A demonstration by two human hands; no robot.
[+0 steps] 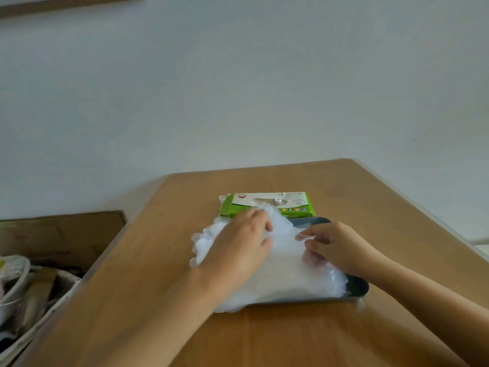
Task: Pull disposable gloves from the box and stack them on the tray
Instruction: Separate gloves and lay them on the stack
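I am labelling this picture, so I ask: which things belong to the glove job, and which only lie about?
Job: glove box; pile of gloves; tray; left hand resting on the pile; right hand pinching it.
Lying about: cardboard box and crate of clutter, both left of the table.
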